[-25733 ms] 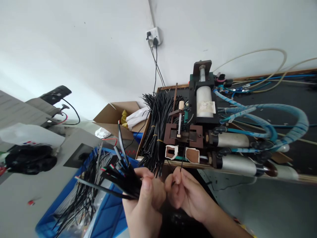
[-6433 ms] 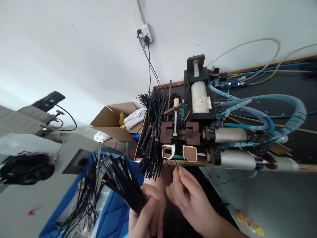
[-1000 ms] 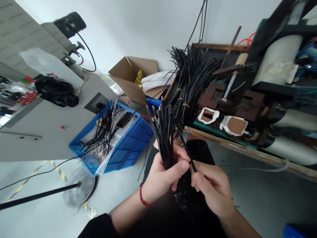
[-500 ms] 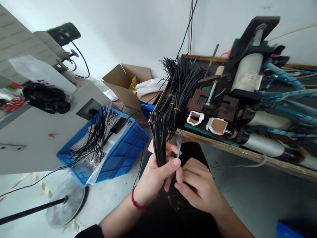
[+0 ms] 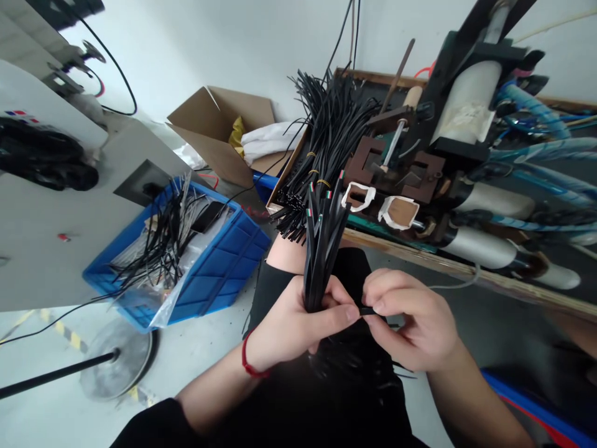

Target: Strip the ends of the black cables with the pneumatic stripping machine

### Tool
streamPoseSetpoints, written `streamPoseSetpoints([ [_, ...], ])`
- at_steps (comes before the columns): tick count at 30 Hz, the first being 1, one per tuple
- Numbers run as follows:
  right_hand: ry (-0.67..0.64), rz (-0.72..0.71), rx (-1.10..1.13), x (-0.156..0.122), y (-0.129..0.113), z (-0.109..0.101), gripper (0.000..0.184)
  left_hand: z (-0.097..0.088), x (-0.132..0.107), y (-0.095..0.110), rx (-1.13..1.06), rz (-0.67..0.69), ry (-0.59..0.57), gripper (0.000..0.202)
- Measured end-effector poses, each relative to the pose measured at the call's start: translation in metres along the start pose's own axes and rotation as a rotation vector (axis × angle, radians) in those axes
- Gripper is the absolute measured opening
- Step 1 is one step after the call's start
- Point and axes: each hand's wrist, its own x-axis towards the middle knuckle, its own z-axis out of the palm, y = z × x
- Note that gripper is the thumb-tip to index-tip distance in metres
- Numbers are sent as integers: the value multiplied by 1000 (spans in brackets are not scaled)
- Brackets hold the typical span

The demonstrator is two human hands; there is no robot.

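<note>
My left hand is wrapped round a bunch of flat black cables, held upright above my lap. Small red, white and green wire ends show at several of their tips. Beside it, my right hand pinches a short dark cable end between thumb and fingers. The left thumb and fingertip meet the same piece from the other side. Where the rest of this piece runs is hidden by my hands. More dark strands lie blurred across my lap, below both hands.
Banded bundles of black cables lie on the bench, left of a clamping machine with cylinders and blue hoses. A blue crate of wire scraps stands at left, a cardboard box behind it. A blue bin edge shows lower right.
My right hand has moved right and up, and now pinches a dark cable end. The bunch in my left hand has fanned out. A thin grey strip between my hands no longer shows.
</note>
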Motion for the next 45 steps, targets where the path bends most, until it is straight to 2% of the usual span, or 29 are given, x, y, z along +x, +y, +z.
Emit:
streamPoseSetpoints([
  [6,100,-24,86,2,4,-1,56,-4,-2,0,0,6,22,31],
  [17,28,4,138,6,1,-4,67,-7,-2,2,-11,12,3,27],
  [24,-6,10,134,3,2,-2,60,-9,-2,0,114,-3,-38,27],
  [30,-36,8,130,4,0,-2,53,-9,-1,-2,100,-5,-84,22],
  [35,-83,5,80,4,-3,-1,45,-9,0,0,88,-44,-69,26],
  [39,-180,18,56,5,-4,-4,36,-5,-1,1,26,-69,-22,28],
  [45,-331,123,206,6,-2,-14,32,2,-1,3,-59,-33,-27,32],
])
